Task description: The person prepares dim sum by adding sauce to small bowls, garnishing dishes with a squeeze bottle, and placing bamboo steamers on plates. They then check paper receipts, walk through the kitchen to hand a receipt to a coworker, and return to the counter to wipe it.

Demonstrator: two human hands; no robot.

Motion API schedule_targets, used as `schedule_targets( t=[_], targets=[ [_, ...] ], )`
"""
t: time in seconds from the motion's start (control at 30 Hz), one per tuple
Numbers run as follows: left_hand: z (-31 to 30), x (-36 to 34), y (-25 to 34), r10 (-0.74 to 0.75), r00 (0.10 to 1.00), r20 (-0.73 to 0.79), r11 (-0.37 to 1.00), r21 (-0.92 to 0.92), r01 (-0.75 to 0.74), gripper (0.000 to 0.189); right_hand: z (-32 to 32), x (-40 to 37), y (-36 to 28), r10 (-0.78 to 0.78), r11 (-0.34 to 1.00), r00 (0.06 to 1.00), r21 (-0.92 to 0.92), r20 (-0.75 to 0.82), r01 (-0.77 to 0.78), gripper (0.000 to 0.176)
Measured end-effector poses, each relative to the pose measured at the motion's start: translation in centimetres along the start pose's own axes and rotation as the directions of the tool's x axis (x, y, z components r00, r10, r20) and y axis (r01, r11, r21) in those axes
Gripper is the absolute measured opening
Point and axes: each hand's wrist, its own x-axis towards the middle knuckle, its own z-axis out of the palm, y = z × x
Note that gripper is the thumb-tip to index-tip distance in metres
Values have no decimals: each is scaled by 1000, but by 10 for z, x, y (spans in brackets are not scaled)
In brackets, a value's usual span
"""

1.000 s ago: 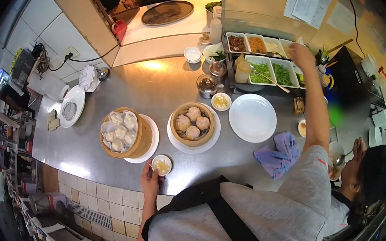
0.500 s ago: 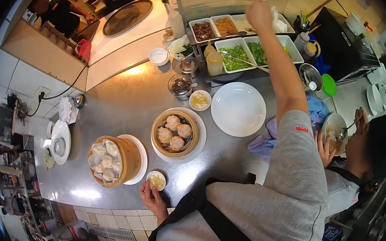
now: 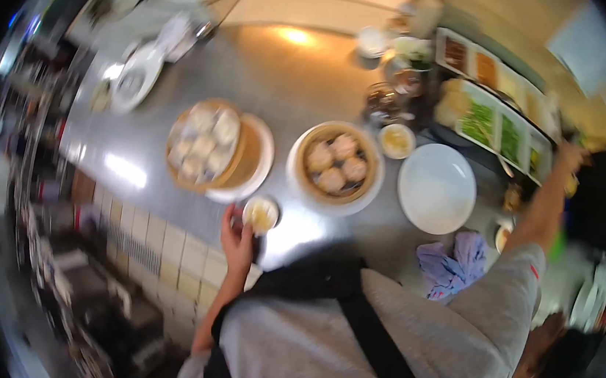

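My left hand (image 3: 238, 235) pinches the rim of a small white sauce dish (image 3: 261, 215) with yellowish bits in it, at the counter's front edge. Beside the dish a tall bamboo steamer (image 3: 247, 159) holds several pale dumplings (image 3: 204, 145) and stands on a white plate. Another steamer (image 3: 303, 178), with several pinkish open-topped dumplings (image 3: 343, 147), rests on a second plate to the right. My right hand (image 3: 571, 155) reaches out beside the right end of the topping trays (image 3: 520, 171). It is blurred, and its fingers and anything in them cannot be made out.
A large white plate (image 3: 437, 188) lies right of the steamers, with a purple-blue cloth (image 3: 451, 265) in front. Another sauce dish (image 3: 397, 141) sits near lidded jars (image 3: 386, 103). An oval white dish (image 3: 137, 77) stands far left. Part of another person shows at lower right.
The view has turned, so the counter appears shifted and rotated. My right hand has moved from above the back trays to their right end. My left hand stays at the small dish.
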Motion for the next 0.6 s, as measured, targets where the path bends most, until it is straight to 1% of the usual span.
schedule_targets(
  t=[0.03,0.07,0.1,0.13,0.17,0.2,0.27,0.3,0.4,0.43,0.47,0.5,0.57,0.6],
  targets=[
    [1,0,1,3,1000,-17,1000,-16,-3,52,16,3,5,-67,996,997,-64,-43,64,23],
    [-2,-1,-2,5,1000,-21,1000,16,-5,53,30,11,0,133,976,985,158,110,-149,49],
    [-1,-1,3,50,998,-28,995,90,-48,54,45,20,-5,324,866,911,308,255,-394,92],
    [-1,-1,3,15,999,-29,996,91,-13,57,36,19,2,493,429,757,636,430,-641,98],
    [-1,-1,4,31,999,-18,993,114,-29,59,27,20,3,430,495,795,625,427,-604,93],
    [-3,-1,-1,91,996,2,982,165,-90,61,13,19,2,372,555,824,609,427,-566,88],
    [-2,-1,4,72,997,16,987,145,-74,62,-40,0,-1,343,614,845,584,409,-532,78],
    [-2,-1,6,81,997,15,983,166,-82,62,-55,-6,-2,340,637,849,565,404,-524,73],
    [-3,-2,10,105,993,48,968,226,-113,63,-33,0,18,243,735,943,592,227,-332,66],
    [-3,-2,11,106,993,59,962,245,-117,63,-54,-2,28,264,741,951,597,163,-308,61],
    [-4,-2,12,107,992,74,957,264,-123,63,-77,-9,37,313,762,949,585,39,-276,61],
    [-4,-2,14,105,991,88,956,266,-125,65,-116,-20,46,357,785,930,567,-85,-250,61],
    [-5,-1,16,104,986,132,953,272,-137,67,-118,5,86,213,747,967,661,-139,-70,60],
    [-6,1,16,174,972,155,921,323,-217,69,-147,1,100,215,771,966,631,-140,-80,60]
  ],
)
